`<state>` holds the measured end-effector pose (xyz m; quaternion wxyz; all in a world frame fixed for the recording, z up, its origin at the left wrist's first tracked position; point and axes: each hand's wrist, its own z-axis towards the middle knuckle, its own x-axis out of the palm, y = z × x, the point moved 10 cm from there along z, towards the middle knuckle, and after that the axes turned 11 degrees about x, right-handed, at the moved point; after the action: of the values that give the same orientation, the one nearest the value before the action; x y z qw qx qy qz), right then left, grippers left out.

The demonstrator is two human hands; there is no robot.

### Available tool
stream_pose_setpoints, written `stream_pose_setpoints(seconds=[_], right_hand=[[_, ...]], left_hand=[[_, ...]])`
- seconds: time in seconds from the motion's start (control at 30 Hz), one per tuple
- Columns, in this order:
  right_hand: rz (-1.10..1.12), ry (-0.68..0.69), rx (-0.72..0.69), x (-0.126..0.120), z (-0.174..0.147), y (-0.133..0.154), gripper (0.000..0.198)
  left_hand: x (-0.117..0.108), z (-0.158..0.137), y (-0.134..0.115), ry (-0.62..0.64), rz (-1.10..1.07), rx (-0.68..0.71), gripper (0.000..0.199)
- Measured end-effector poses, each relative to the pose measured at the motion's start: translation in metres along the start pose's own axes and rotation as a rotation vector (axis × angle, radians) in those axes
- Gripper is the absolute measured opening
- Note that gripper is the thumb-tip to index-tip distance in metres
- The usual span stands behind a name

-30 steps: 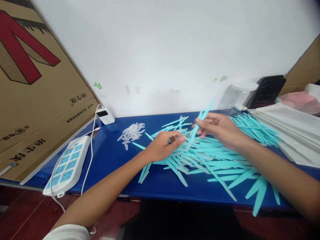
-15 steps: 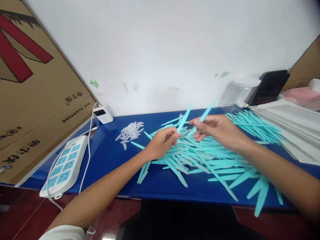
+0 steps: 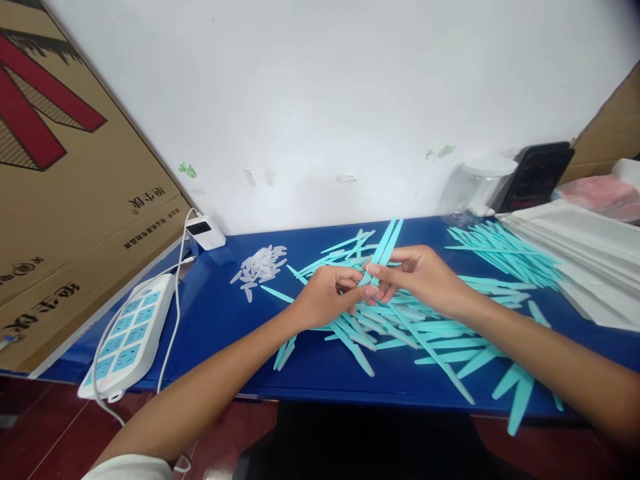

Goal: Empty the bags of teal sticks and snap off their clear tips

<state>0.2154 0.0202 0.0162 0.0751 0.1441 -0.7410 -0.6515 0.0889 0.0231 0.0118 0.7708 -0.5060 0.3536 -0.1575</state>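
My left hand [image 3: 327, 293] is closed, its thumb and fingertips pinching the low end of a slim turquoise stick that looks like an eyebrow razor [image 3: 383, 245]. Right beside it, my right hand [image 3: 417, 277] pinches a second such razor [image 3: 394, 241]. The two razors stand side by side, slanting up and right, and the fingertips of both hands meet around their lower ends, which are hidden. Under the hands spreads a loose pile of turquoise razors [image 3: 440, 333], many with a pale translucent end.
Small translucent white pieces [image 3: 260, 265] lie heaped left of the pile. A neater stack of razors [image 3: 505, 253] is at the right, beside white bags [image 3: 590, 260]. A power strip [image 3: 130, 337], a white device [image 3: 206, 230] and a clear jar [image 3: 485, 187] also stand on the blue table [image 3: 210, 347].
My hands have come together, with my right hand moving left and down. The two razors, held apart before, now lie against or close beside each other.
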Motion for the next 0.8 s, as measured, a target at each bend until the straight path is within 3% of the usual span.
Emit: stream_pose_setpoints(seconds=[0.27, 0.37, 0.5, 0.63, 0.7, 0.8], right_hand=[[-0.084, -0.077, -0.038, -0.006, -0.001, 0.006, 0.045], [-0.076, -0.194, -0.042, -0.024, -0.001, 0.011, 0.047], [-0.049, -0.509, -0.152, -0.09, -0.02, 0.039, 0.049], [-0.568, -0.738, -0.152, -0.161, -0.038, 0.065, 0.038], [-0.817, -0.786, -0.035, -0.197, -0.038, 0.058, 0.026], [-1.008, -0.81, 0.126, -0.242, -0.033, 0.037, 0.016]], left_hand=[[-0.003, 0.0, -0.007, 0.025, 0.002, -0.008, 0.048], [-0.007, -0.001, -0.007, 0.015, 0.019, 0.004, 0.047], [-0.015, -0.003, 0.002, 0.0, 0.076, -0.02, 0.046], [-0.032, -0.001, 0.0, -0.093, 0.185, 0.034, 0.047], [-0.038, 0.001, -0.002, -0.125, 0.198, 0.057, 0.045], [-0.043, 0.002, 0.0, -0.151, 0.202, 0.059, 0.043]])
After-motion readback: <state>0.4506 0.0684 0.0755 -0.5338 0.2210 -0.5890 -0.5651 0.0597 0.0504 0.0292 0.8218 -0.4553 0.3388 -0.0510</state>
